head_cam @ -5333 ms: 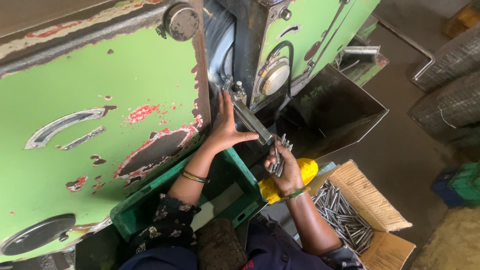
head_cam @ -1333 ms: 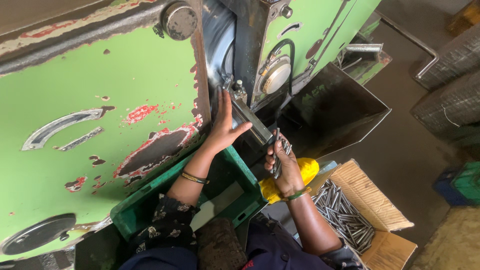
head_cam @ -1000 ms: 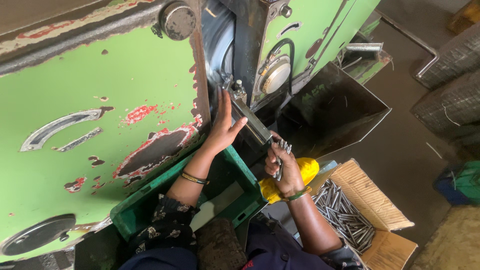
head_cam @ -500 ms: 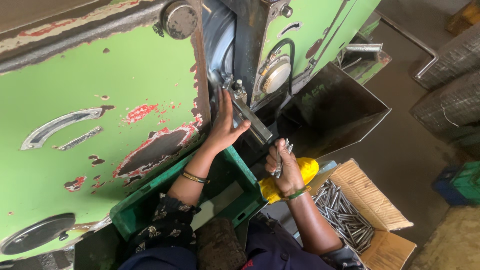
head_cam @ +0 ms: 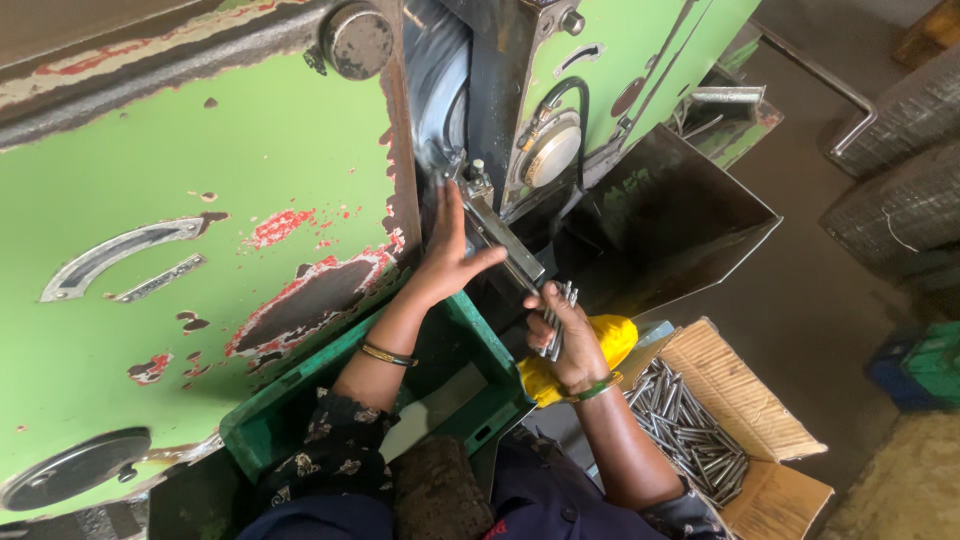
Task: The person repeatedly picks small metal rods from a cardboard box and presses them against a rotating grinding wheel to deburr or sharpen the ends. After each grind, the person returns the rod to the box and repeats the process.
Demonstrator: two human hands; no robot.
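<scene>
Nearby, brown cardboard box (head_cam: pixel 745 400) of metal pins (head_cam: pixel 690 430)

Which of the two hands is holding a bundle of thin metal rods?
The right hand, wearing a green bangle, grips the bundle of thin metal rods. The left hand holds none; it reaches up against the green machine.

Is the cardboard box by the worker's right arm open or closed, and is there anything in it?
Open. The cardboard box has its flaps spread outward, and a heap of metal rods lies exposed inside, only partly filling it.
</scene>
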